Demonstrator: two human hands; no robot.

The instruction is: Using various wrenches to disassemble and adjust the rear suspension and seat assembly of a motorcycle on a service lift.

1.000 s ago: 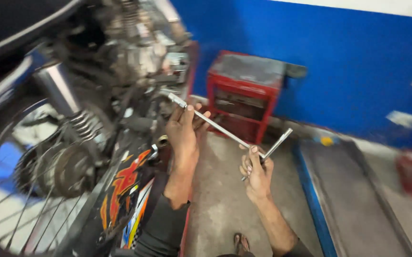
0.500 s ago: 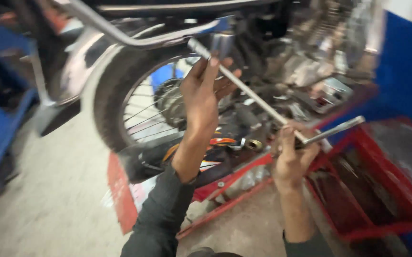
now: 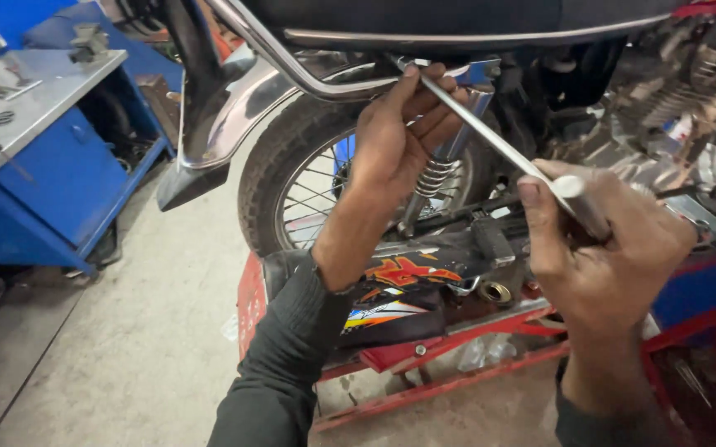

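Observation:
A long steel T-handle wrench (image 3: 490,139) runs from the top of the rear shock absorber (image 3: 445,170) down to my right hand. My left hand (image 3: 399,132) grips the wrench shaft near its far end, just under the chrome grab rail (image 3: 292,70) and the black seat. My right hand (image 3: 606,244) is closed around the wrench's handle end, lower right. The motorcycle's rear wheel (image 3: 292,182) with spokes and chrome mudguard (image 3: 217,124) sits behind my left forearm.
The motorcycle stands on a red lift stand (image 3: 424,364). A detached side panel with orange flame graphics (image 3: 391,290) lies on it. A blue workbench (image 3: 52,165) with tools on its grey top is at left. Grey concrete floor (image 3: 126,348) lies below.
The view has swung left from the engine side toward the rear wheel. Both hands have carried the wrench up to the top of the rear shock, and the right hand has moved closer to the camera.

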